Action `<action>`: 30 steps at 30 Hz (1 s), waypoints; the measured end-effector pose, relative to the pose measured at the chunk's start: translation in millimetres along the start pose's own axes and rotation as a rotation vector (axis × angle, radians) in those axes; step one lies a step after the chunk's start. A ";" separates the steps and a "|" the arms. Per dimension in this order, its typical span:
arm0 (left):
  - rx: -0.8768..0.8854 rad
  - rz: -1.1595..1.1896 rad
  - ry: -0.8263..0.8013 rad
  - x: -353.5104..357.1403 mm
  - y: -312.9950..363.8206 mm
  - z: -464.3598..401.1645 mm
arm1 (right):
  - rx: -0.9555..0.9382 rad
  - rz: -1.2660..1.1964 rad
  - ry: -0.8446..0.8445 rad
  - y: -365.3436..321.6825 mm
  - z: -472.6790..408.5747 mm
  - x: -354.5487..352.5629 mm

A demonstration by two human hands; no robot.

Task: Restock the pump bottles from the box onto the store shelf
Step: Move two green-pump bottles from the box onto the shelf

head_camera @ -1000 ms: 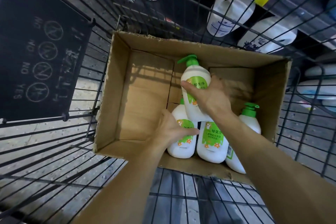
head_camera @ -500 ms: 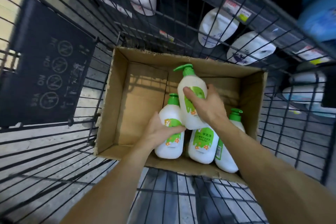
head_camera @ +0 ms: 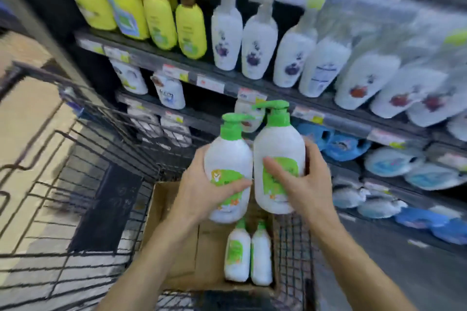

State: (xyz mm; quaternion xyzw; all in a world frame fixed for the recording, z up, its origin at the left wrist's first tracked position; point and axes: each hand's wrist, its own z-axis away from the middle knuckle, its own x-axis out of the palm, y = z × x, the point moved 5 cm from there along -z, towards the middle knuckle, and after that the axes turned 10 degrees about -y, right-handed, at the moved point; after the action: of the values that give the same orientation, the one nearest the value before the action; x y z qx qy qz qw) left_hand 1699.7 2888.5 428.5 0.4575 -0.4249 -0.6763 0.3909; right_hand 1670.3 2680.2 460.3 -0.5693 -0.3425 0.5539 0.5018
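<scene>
Near edge: two bottles (head_camera: 249, 255) lie side by side in the box (head_camera: 177, 235), which sits in the cart (head_camera: 101, 134). Just above it, both hands are loaded. Left hand (head_camera: 202, 192) wraps its bottle (head_camera: 228, 166), thumb across the green label. Right hand (head_camera: 303, 184) grips the taller-looking bottle (head_camera: 279, 159), thumb in front, fingers curled behind. The two bottles touch, pumps upright. Beyond them, the shelf (head_camera: 227, 78) is crowded with white pump bottles. I can't spot the matching green-capped row; the blur hides much. My advice: keep both upright, find the gap first, seat one base fully, then slide the second beside it, labels forward.
</scene>
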 end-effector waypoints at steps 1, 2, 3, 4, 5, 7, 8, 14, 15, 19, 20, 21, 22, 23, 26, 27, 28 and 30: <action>0.050 -0.004 -0.008 9.1 31.7 3.5 | -0.050 -0.006 0.023 -20.8 5.8 -25.8; 0.100 -0.003 -0.014 20.1 62.6 7.4 | -0.093 -0.013 0.046 -41.5 12.7 -52.4; 0.147 0.000 -0.022 33.6 93.4 11.3 | -0.132 -0.022 0.068 -59.6 20.0 -80.6; 0.191 -0.003 -0.027 48.6 124.8 16.8 | -0.172 -0.029 0.084 -75.8 26.8 -108.4; 0.233 -0.001 -0.030 64.1 153.9 22.6 | -0.214 -0.033 0.101 -90.1 34.5 -135.8; 0.317 0.006 -0.015 100.1 210.1 37.9 | -0.280 -0.038 0.141 -112.4 51.1 -193.9; 0.348 0.011 -0.001 119.1 233.6 45.1 | -0.308 -0.047 0.153 -121.4 59.9 -222.9; 0.472 0.027 -0.010 232.3 344.2 79.5 | -0.411 -0.074 0.218 -149.4 107.7 -377.5; 0.491 0.019 -0.011 246.7 355.9 84.6 | -0.411 -0.058 0.223 -149.8 113.9 -396.5; 0.507 0.006 -0.058 291.7 385.5 94.7 | -0.383 -0.034 0.219 -141.1 131.8 -448.2; 0.505 0.012 -0.074 301.0 389.3 93.5 | -0.380 -0.033 0.225 -137.6 133.3 -455.6; 0.503 0.018 -0.082 308.6 391.7 90.3 | -0.378 -0.033 0.233 -134.3 133.5 -461.7; 0.507 0.022 -0.082 315.4 393.8 86.5 | -0.374 -0.034 0.241 -130.9 131.2 -466.4; 0.508 0.022 -0.078 320.3 395.6 81.3 | -0.372 -0.036 0.250 -128.2 127.7 -470.7; 0.493 0.049 -0.081 330.2 398.1 59.7 | -0.363 -0.028 0.254 -121.5 108.5 -480.0; 0.491 0.054 -0.084 331.5 398.4 51.7 | -0.362 -0.032 0.246 -120.3 100.6 -482.3; 0.492 0.054 -0.087 332.9 398.9 43.6 | -0.360 -0.032 0.241 -119.2 91.3 -484.8; 0.494 0.048 -0.088 334.0 400.0 27.5 | -0.351 -0.018 0.242 -118.7 71.3 -489.3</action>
State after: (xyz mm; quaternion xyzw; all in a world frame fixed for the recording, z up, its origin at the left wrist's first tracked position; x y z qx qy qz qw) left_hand 1637.4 2454.7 711.8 0.4989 -0.6048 -0.5617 0.2641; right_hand 1546.2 2262.1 721.9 -0.7074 -0.3759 0.4087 0.4374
